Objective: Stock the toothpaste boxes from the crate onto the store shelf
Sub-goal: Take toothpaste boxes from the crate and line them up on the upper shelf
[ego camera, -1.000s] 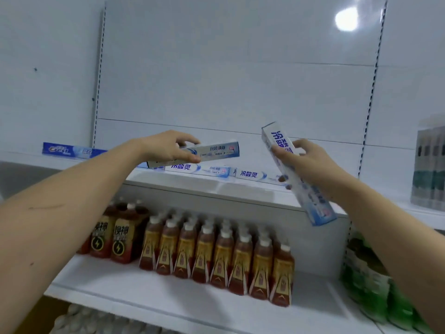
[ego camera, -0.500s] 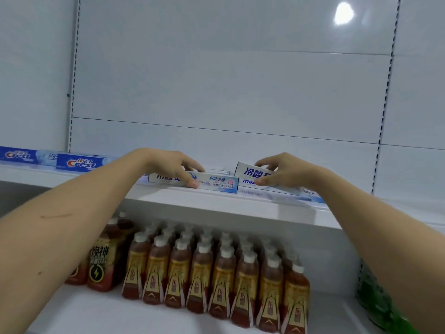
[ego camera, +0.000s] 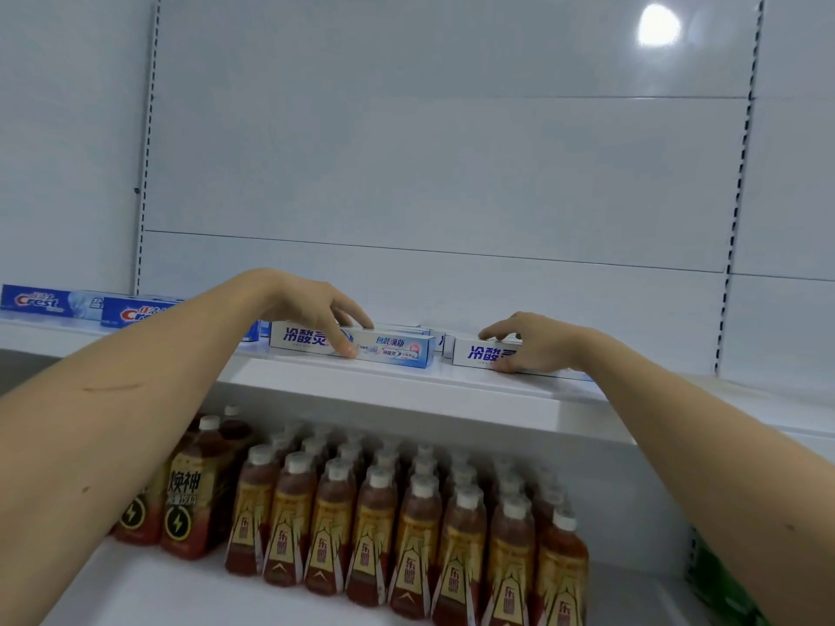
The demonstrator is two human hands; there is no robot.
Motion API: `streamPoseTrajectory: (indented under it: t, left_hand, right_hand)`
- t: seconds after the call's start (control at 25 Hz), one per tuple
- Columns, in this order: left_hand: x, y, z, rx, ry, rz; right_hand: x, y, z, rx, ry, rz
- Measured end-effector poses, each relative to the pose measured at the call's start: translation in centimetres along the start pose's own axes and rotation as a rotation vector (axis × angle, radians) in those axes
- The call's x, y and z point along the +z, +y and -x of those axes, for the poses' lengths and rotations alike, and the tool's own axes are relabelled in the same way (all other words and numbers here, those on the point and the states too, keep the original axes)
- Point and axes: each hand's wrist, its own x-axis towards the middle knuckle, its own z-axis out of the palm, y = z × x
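White-and-blue toothpaste boxes (ego camera: 393,349) lie flat, apparently stacked, on the shelf (ego camera: 406,390).

Both toothpaste boxes (ego camera: 388,350) now lie flat on the shelf (ego camera: 406,390).

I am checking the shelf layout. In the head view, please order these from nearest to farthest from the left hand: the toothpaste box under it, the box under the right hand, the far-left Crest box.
1. Toothpaste box held by the left hand, centre of shelf.
2. Toothpaste box under the right hand, to the right.
3. Far-left Crest box, at the shelf's left end.
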Motion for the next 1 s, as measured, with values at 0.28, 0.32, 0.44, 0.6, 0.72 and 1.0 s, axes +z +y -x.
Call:
streamPoseTrajectory:
  t: [0.28, 0.32, 0.44, 0.6, 0.72, 1.0]
  left_hand:
    - [1.6, 1.8, 4.6, 0.126, 0.196, 0.048]
    - [2.2, 2.1, 5.0, 0.146, 0.237, 0.097]
    - [4.5, 3.0, 6.3, 0.213, 0.357, 0.275]
    - [7.7, 4.2, 8.2, 0.276, 0.532, 0.452]
    - [10.0, 4.9, 10.4, 0.326, 0.659, 0.639]
    - [20.5, 5.5, 18.0, 0.215, 0.751, 0.962]
  right_hand:
    - [-0.7, -3.6, 3.4, -0.002, 0.126, -0.143]
    - [-0.7, -4.4, 4.1, -0.003, 0.171, -0.185]
    - [-0.3, -6.9, 6.6, 0.016, 0.277, -0.382]
    - [0.5, -10.0, 10.1, 0.032, 0.313, -0.753]
    - [1.5, -11.7, 12.3, 0.028, 0.366, -0.955]
    - [8.9, -15.2, 19.8, 0.037, 0.337, -1.235]
